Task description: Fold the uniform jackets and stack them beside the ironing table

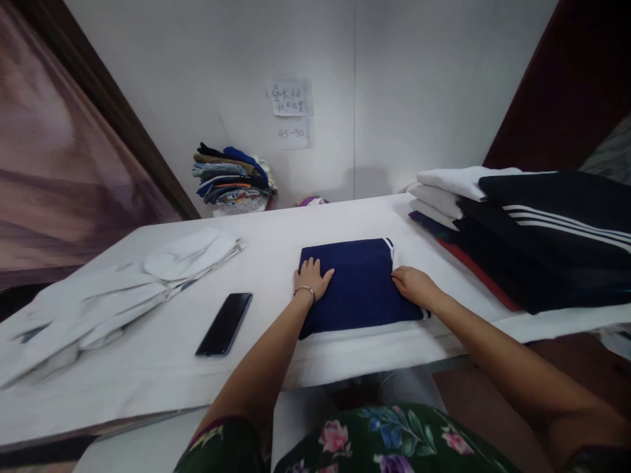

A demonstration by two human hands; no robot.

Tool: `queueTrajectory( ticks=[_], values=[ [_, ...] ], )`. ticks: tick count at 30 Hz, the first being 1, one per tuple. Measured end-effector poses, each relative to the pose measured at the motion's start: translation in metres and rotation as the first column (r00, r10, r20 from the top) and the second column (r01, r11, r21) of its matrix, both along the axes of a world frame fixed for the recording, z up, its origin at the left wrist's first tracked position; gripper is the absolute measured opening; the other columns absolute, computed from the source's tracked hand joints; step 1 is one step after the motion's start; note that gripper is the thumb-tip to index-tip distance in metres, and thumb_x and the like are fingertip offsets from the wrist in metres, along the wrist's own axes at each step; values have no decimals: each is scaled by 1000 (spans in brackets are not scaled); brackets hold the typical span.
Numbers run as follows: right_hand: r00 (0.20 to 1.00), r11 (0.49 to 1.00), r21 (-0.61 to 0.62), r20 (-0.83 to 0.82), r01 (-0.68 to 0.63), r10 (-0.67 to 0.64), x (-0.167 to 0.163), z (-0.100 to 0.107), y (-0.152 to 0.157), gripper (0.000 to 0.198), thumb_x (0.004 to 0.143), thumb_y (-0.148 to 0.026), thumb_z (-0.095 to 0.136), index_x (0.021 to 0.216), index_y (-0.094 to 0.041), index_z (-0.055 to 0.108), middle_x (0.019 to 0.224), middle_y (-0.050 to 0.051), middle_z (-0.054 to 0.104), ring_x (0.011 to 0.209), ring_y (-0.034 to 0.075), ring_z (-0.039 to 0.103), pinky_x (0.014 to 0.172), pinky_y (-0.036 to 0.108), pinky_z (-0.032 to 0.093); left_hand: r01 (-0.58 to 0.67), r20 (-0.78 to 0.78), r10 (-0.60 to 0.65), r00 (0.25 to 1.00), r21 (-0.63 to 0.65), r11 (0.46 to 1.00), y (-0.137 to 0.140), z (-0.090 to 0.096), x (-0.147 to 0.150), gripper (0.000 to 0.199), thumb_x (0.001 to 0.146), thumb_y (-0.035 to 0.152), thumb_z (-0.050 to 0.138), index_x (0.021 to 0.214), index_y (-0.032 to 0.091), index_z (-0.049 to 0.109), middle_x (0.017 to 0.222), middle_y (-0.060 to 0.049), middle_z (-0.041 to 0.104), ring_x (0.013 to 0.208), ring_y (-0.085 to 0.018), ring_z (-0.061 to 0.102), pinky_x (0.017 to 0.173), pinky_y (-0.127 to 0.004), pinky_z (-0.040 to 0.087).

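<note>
A navy folded garment (355, 289) lies flat on the white-covered table (276, 256) in front of me, with white trim at its right corners. My left hand (311, 281), a bracelet at the wrist, rests on the garment's left side, fingers spread and palm down. At the opposite edge, my right hand (413, 286) has its fingers closed together on the border of the cloth. The underside of the garment is hidden, so I cannot tell what kind it is.
A black phone (224, 325) lies left of the garment. Beyond it spreads a loose white garment (142, 289). Folded dark and light clothes (532, 243) are stacked at the right. Another clothes pile (234, 177) stands behind the table, below handwritten paper notes (293, 115) on the wall.
</note>
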State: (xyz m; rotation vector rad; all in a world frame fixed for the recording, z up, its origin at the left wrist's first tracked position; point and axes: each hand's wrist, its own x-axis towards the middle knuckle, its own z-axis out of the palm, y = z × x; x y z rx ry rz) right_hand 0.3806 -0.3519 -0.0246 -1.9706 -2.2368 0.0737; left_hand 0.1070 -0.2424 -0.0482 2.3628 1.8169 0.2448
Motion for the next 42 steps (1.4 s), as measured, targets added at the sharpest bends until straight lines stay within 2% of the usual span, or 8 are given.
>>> queueTrajectory(
  ticks=[5,8,16,21,26,32,38,42],
  values=[
    [995,985,144,-1,-98,99,-9,-11,13,54,92,-47,37,132,-14,51,142,17,41,132,32,34,105,46,31,0,62,9,998,-156,988,8,9,-5,77,86,67,20,141,16,37,152,-11,25,140,-28,19,110,-49,23],
    [989,987,69,-30,-143,145,-21,-18,27,62,90,-57,36,141,-22,40,151,12,28,139,31,20,108,53,23,-35,62,44,997,-134,990,5,9,-7,78,85,69,22,141,17,37,152,-11,23,141,-29,17,109,-52,23],
    [980,986,-42,-122,-164,157,-24,-28,42,61,89,-58,37,141,-26,39,152,9,25,140,29,16,110,55,18,-46,142,58,988,-86,995,-1,1,-8,78,85,65,30,142,12,35,152,-12,24,141,-28,17,112,-43,22],
    [944,984,-10,-285,-175,165,-17,-16,14,58,90,-55,39,142,-28,38,151,7,29,140,29,19,111,53,18,31,345,39,938,-195,980,-1,11,-28,61,91,53,32,137,15,43,150,-9,31,138,-20,26,113,-34,20],
    [924,934,96,-139,-345,356,-7,-15,-45,63,88,-54,45,144,-29,33,151,6,28,140,28,20,112,54,14,102,520,-3,854,-162,982,-55,10,-72,56,90,47,37,138,19,43,149,-4,34,136,-17,31,110,-30,28],
    [946,933,168,-14,-318,325,16,-39,-71,58,88,-44,46,142,-25,35,151,10,29,138,28,25,108,53,26,160,379,-113,918,-97,982,-119,-6,-94,74,76,45,62,142,22,37,152,-5,27,137,-24,30,112,-36,28],
    [942,922,212,-21,-323,335,24,-51,-67,58,89,-28,42,145,-24,30,149,9,32,136,26,30,106,51,31,4,330,-19,944,45,999,-126,-21,-81,49,83,28,50,132,20,49,142,-3,45,129,-19,42,111,-33,32],
    [936,911,237,-11,-338,351,25,-54,-67,60,88,-21,40,146,-22,27,149,9,33,136,25,31,106,48,32,-11,197,-6,980,85,996,-127,-18,-75,50,81,20,49,132,19,49,140,-3,46,126,-20,45,109,-31,34]
  ],
)
